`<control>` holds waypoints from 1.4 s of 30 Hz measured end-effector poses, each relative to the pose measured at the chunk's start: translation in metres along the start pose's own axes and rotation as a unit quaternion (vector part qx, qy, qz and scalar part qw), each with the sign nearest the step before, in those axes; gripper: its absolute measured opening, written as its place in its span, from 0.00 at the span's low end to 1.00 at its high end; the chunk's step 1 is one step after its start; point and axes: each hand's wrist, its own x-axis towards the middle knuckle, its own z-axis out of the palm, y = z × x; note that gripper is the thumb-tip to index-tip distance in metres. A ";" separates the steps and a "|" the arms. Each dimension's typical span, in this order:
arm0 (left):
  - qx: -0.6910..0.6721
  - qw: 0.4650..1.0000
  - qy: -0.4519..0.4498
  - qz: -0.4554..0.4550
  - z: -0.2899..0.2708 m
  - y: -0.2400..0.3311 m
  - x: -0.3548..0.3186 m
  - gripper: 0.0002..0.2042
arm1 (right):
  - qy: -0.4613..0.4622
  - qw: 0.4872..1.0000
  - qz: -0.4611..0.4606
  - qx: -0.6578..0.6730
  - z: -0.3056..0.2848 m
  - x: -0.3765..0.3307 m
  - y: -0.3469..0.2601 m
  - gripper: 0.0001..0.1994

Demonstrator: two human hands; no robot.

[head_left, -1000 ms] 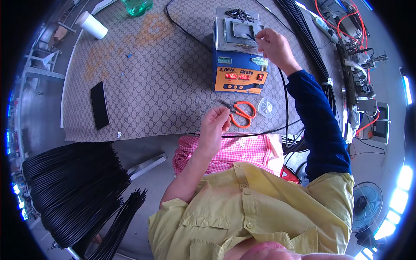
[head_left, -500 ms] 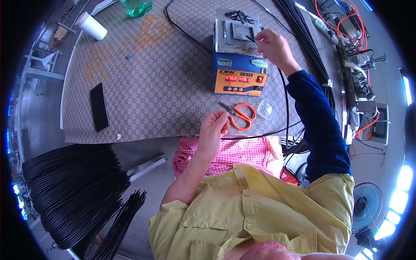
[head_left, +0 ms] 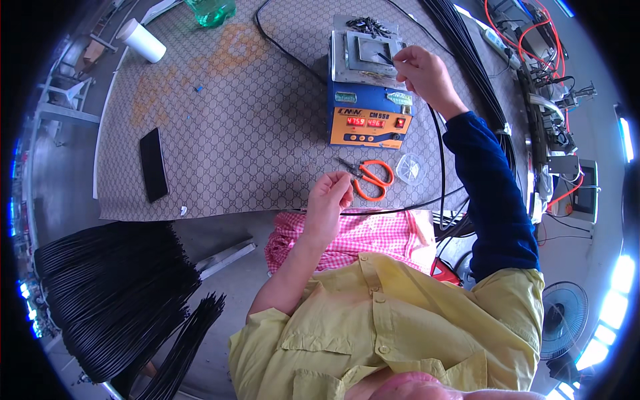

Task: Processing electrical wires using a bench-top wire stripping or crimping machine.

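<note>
My right hand pinches a thin black cable end over the square metal tray of a solder pot. The pot sits on a blue and orange heating unit with a lit red display. A black cable runs down from beside my right wrist. My left hand is closed, thumb and fingertips together, near the table's front edge; what it holds, if anything, is hidden. Beside its fingertips lie orange-handled scissors. A small clear plastic dish rests to their right.
Dark scraps are heaped behind the pot. A black phone, a white cup and a green bottle are on the left. Long black cables lie along the right. A large cable bundle hangs lower left.
My right hand has shifted very slightly, and the cable end shows further over the tray's middle. My left hand stays put.
</note>
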 end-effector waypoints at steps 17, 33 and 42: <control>0.035 0.999 -0.017 0.035 0.021 0.001 -0.024 0.05 | -0.125 0.910 -0.017 0.396 -0.026 -0.084 -0.017 0.06; 0.036 0.996 -0.065 0.043 0.030 -0.008 -0.048 0.04 | -0.090 0.909 -0.024 0.407 -0.044 -0.129 -0.022 0.07; 0.158 0.983 0.018 0.094 0.005 -0.022 -0.039 0.04 | 0.013 0.991 -0.053 0.126 -0.030 -0.073 -0.013 0.10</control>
